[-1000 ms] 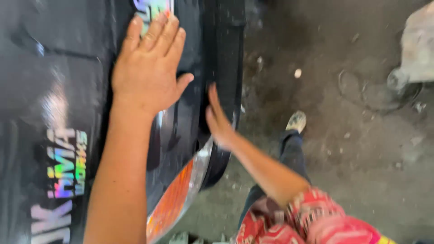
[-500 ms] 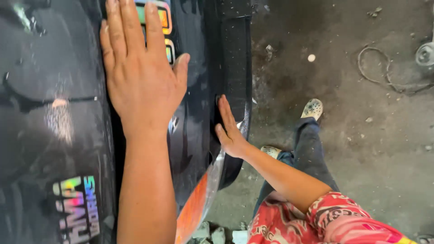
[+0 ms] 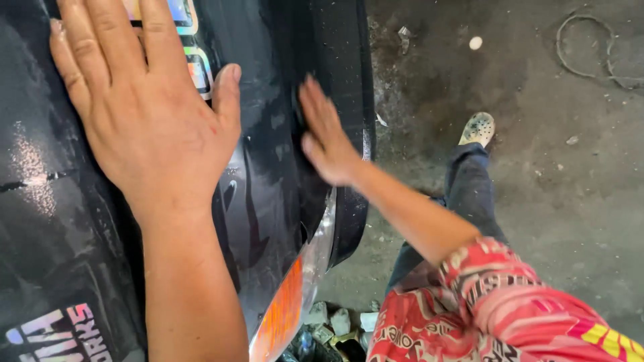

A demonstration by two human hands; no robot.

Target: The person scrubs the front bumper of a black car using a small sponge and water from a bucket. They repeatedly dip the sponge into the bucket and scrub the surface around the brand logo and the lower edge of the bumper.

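Observation:
My left hand (image 3: 151,127) lies flat with fingers spread on the glossy black car body (image 3: 268,174), its fingertips over a holographic sticker (image 3: 193,47). My right hand (image 3: 325,137), coming from a red patterned sleeve (image 3: 496,302), presses its open palm against the dark curved edge of the bumper (image 3: 349,80). Neither hand holds anything.
An orange lamp (image 3: 282,315) sits low on the panel's edge. Pale lettering stickers (image 3: 60,332) show at the bottom left. My jeans leg and light shoe (image 3: 477,129) stand on dirty concrete (image 3: 550,201). A wire loop (image 3: 594,50) lies at the far right, and small rubble (image 3: 332,322) sits under the car.
The view has closed in on the panel. My left hand stays flat on the car body, while my right hand has slid along the bumper edge.

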